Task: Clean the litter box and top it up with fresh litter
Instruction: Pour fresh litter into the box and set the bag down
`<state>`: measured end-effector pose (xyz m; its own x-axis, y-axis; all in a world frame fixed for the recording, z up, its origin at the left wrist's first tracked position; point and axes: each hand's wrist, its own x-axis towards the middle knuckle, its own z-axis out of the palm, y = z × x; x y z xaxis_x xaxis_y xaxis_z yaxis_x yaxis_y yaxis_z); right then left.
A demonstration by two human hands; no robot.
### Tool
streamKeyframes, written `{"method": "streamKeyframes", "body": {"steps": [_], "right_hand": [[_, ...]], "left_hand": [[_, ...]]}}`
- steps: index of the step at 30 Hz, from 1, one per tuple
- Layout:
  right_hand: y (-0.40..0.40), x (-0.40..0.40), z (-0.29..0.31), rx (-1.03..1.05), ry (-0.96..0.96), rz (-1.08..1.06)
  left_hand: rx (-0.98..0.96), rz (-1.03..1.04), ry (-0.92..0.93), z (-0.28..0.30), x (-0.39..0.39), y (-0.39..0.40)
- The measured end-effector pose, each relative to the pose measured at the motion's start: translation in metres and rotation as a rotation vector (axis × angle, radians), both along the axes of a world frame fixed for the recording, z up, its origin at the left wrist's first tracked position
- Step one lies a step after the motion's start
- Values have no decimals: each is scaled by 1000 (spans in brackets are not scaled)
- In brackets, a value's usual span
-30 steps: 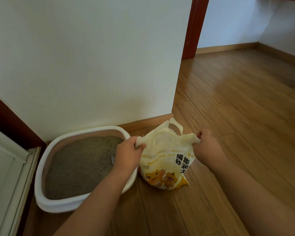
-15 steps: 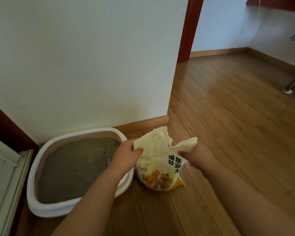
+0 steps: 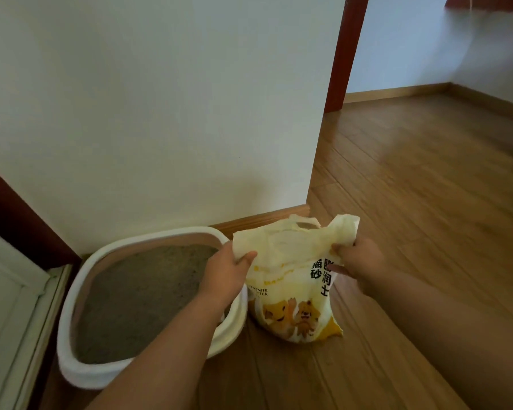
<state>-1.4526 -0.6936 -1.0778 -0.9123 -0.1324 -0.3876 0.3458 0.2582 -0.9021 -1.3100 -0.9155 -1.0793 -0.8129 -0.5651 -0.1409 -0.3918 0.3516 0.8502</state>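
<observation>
A yellow-and-white litter bag (image 3: 293,294) with cartoon cats and black characters stands on the wooden floor, right beside the litter box. Its top is open and grey litter shows inside. My left hand (image 3: 225,276) pinches the bag's left top edge. My right hand (image 3: 357,260) grips the right top flap, holding the mouth spread apart. The white litter box (image 3: 80,371) with a beige inner wall sits against the wall to the left, holding grey litter (image 3: 137,300). My left forearm crosses over the box's right rim.
A white wall (image 3: 160,113) with a wooden baseboard stands right behind the box and bag. A white door frame (image 3: 9,315) borders the box on the left. Wooden floor (image 3: 427,202) stretches to the right, past a dark red door post (image 3: 347,54).
My right hand has shifted from under the right flap to gripping it higher, and the bag's mouth is pulled wider. The view has swung slightly.
</observation>
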Motion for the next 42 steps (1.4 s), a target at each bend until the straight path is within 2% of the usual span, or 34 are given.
{"method": "streamKeyframes", "body": {"steps": [4, 6, 10, 14, 21, 29, 37, 40, 42], "right_hand": [[13, -11, -13, -40, 85, -36], [13, -17, -16, -49, 118, -63], [-5, -24, -14, -39, 171, -129], [-14, -37, -4, 17, 305, -145], [-42, -73, 22, -58, 413, -127], [-72, -128, 5, 11, 363, -66], [-104, -189, -10, -6, 313, -36], [-113, -211, -19, 31, 287, -32], [-120, -218, -23, 5, 254, 21]], "left_hand": [[196, -54, 91, -15, -6, 3], [127, -69, 100, -20, -10, 1], [58, 28, 146, -11, -27, 2], [5, 92, 188, 2, -43, 6], [20, 250, 270, 21, -69, -17], [19, 371, 168, 5, -111, -47], [6, 354, 145, 5, -166, -92], [79, 273, 105, 0, -187, -102], [51, 238, 57, -3, -194, -106]]}}
